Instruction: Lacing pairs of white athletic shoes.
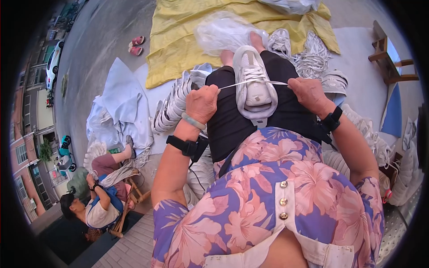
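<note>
A white sneaker [254, 91] rests between my thighs, its toe pointing away from me and its opening toward me. White lace runs through its upper eyelets. One end of the shoelace [230, 85] stretches out to my left hand [202, 103], which is closed around it. The other end reaches my right hand [309, 94], whose fingers are also closed on the lace. Both ends are drawn taut to either side across the shoe's tongue. Each wrist has a black strap, and a pale bangle circles my left wrist.
A row of nested white shoe parts [172, 105] lies left of my legs. To the right are a heap of white laces [313, 56] and more shoe uppers [334, 84]. Yellow sheeting [178, 40] spreads ahead, bearing clear plastic. A wooden stool [386, 53] stands right; a seated co-worker [105, 203] is left.
</note>
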### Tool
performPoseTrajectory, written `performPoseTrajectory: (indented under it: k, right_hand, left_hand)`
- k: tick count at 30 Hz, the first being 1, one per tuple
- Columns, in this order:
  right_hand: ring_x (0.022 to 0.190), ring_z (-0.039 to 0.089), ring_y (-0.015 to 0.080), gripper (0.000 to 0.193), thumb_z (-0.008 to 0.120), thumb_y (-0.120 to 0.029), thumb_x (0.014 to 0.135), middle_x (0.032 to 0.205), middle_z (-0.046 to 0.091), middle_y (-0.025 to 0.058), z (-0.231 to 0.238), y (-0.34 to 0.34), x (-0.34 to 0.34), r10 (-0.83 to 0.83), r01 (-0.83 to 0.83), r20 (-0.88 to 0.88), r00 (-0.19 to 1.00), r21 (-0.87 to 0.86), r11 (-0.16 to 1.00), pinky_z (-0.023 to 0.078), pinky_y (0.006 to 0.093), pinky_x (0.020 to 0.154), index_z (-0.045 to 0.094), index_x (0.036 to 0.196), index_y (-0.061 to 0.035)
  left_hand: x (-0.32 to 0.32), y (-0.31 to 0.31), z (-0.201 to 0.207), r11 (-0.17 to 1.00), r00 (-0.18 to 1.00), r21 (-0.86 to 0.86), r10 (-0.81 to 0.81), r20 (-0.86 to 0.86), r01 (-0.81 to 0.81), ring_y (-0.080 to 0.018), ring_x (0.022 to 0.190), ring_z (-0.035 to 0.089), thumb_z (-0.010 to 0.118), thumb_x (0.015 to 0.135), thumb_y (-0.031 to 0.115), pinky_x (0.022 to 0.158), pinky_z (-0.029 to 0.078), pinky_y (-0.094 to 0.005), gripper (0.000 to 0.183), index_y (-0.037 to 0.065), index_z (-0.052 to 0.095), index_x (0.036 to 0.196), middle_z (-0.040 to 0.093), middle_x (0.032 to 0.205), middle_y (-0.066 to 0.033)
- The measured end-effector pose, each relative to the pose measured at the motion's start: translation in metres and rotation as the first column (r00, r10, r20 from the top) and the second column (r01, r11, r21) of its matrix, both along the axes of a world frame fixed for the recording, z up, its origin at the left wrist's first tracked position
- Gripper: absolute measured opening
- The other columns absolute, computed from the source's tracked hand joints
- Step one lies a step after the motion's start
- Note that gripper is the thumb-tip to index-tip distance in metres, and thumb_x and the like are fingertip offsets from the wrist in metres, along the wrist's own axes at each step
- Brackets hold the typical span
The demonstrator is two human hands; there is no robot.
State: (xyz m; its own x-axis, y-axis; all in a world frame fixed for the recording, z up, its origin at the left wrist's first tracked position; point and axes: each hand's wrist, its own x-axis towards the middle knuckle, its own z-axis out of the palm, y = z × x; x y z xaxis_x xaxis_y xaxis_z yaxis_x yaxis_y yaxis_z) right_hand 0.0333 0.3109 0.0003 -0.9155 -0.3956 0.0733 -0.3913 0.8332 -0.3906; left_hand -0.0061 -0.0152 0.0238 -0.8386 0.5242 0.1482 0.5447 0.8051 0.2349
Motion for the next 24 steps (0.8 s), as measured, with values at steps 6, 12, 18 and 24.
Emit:
performPoseTrajectory:
  k: [6, 12, 18, 24]
  right_hand:
    - [0.066, 0.057, 0.0331, 0.018, 0.055, -0.024, 0.084, 0.071, 0.058, 0.013, -0.003, 0.01, 0.002, -0.046, 0.053, 0.083, 0.995, -0.081, 0.995, 0.045, 0.0398, 0.056, 0.052, 0.084, -0.0064]
    - [0.052, 0.054, 0.0136, 0.022, 0.053, -0.024, 0.087, 0.059, 0.054, 0.0025, 0.016, -0.002, -0.01, 0.028, 0.427, 0.71, 0.703, -0.453, 0.783, 0.041, 0.0258, 0.045, 0.059, 0.08, -0.0041]
    - [0.052, 0.046, 0.0038, 0.018, 0.054, -0.019, 0.088, 0.059, 0.048, -0.0028, 0.001, -0.028, -0.019, 0.093, 0.482, 0.775, 0.625, -0.477, 0.735, 0.038, 0.0213, 0.045, 0.06, 0.086, -0.0026]
    - [0.065, 0.056, 0.0341, 0.01, 0.053, -0.014, 0.082, 0.066, 0.056, 0.0149, -0.003, -0.001, 0.005, -0.096, 0.104, 0.062, 0.993, -0.128, 0.986, 0.043, 0.0402, 0.057, 0.057, 0.078, -0.0056]
  left_hand:
    - [0.002, -0.005, 0.01, 0.998, 0.999, 0.035, -0.051, 0.013, 0.05, -0.0306, 0.055, 0.055, 0.06, 0.079, 0.024, 0.048, 0.043, -0.0396, 0.019, 0.009, 0.051, 0.072, 0.054, 0.061, -0.0078]
    - [-0.003, -0.024, 0.023, 0.996, 0.99, 0.06, -0.055, -0.131, 0.063, -0.0294, 0.054, 0.054, 0.06, 0.08, 0.025, 0.047, 0.042, -0.0382, 0.015, 0.011, 0.056, 0.075, 0.053, 0.06, -0.0071]
    - [-0.013, -0.021, 0.031, 0.999, 0.982, 0.035, -0.017, -0.19, 0.024, -0.0297, 0.056, 0.055, 0.059, 0.081, 0.019, 0.05, 0.042, -0.0369, 0.009, 0.01, 0.059, 0.078, 0.056, 0.064, -0.0087]
    - [0.001, -0.048, 0.016, 0.998, 0.991, -0.056, -0.017, -0.136, 0.009, -0.0306, 0.055, 0.054, 0.054, 0.082, 0.017, 0.049, 0.042, -0.0385, 0.009, 0.011, 0.055, 0.074, 0.054, 0.062, -0.0087]
